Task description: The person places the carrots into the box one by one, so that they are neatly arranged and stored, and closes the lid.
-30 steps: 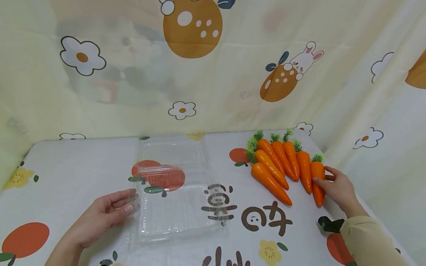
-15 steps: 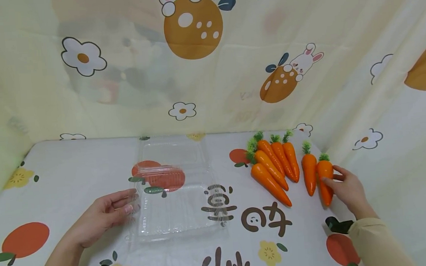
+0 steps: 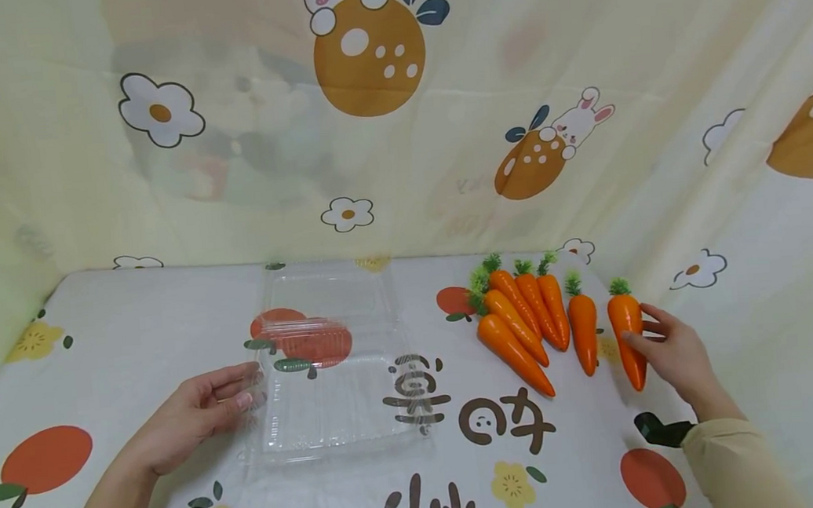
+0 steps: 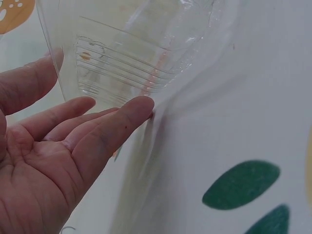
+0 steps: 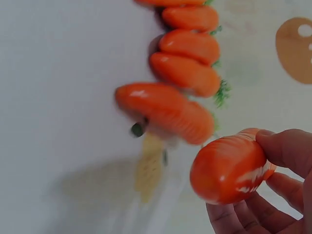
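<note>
At the centre-left of the table lies a clear plastic clamshell box [image 3: 340,424], its lid opened away from the person. My left hand [image 3: 205,406] holds the box's left edge, thumb on one side and fingers below; the ribbed wall [image 4: 126,63] shows up close in the left wrist view. On the right, my right hand [image 3: 675,353] grips an orange carrot [image 3: 627,333] with a green tuft, thumb on its near side and fingers behind. In the right wrist view this carrot [image 5: 226,170] hangs above the table. Close to its left lies another carrot [image 3: 584,334].
Several more carrots [image 3: 516,356] lie fanned out, left of the single one, with tufts toward the back. The printed tablecloth [image 3: 171,325] covers the table. A patterned curtain [image 3: 245,179] rises behind it and another fold [image 3: 751,324] on the right side.
My right hand has drawn its carrot to the right, away from the others. The neighbouring carrot shifted and now lies apart from the group. The left hand and box have stayed put.
</note>
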`<state>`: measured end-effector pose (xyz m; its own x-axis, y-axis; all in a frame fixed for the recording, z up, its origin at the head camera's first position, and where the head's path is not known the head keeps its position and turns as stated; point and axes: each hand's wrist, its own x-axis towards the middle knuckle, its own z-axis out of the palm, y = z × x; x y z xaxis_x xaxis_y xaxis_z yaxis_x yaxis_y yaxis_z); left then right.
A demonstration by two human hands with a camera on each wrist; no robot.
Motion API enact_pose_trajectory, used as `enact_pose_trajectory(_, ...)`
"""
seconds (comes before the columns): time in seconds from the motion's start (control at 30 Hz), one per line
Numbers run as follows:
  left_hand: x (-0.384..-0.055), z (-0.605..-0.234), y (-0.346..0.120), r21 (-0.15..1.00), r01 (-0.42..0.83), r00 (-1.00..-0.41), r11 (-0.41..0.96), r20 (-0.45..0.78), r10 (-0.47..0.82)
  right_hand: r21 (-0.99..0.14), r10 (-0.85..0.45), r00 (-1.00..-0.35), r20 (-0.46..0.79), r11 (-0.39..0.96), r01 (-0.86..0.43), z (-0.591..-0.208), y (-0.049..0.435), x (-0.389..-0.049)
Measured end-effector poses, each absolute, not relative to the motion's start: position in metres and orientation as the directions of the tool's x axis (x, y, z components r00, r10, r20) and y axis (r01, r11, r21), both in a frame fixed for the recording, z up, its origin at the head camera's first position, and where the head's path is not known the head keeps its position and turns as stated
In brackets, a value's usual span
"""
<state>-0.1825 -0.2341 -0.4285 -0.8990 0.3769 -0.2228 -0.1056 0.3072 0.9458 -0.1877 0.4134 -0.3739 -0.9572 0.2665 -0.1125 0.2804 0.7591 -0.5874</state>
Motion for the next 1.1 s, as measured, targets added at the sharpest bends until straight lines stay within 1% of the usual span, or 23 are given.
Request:
enact_pose_trajectory(0.3,-0.182,-0.428,-0.235,0.943,-0.102,-0.9,0.317,-0.223,0.375,-0.573,0.145,-0.989,-0.03,0.808,0.136,-0.35,0.386,-0.194)
enact_pose_trajectory(0.6,-0.183,-0.427,-0.234,0.942,-0.117,-0.899,0.314,-0.235,0.369,-0.559,-0.058,-0.998,0.038,0.826,-0.07,-0.327,0.34,-0.207)
enact_pose_trajectory(0.83,-0.184,-0.428,-0.235,0.948,-0.113,-0.898,0.296,-0.225,0.378,-0.52,-0.224,-0.973,0.059,0.825,-0.221,-0.318,0.29,-0.214)
enact_pose_trajectory(1.1,-0.185,-0.426,-0.235,0.952,-0.101,-0.897,0.289,-0.213,0.388,-0.542,-0.402,-0.915,0.021,0.765,-0.349,-0.317,0.227,-0.22)
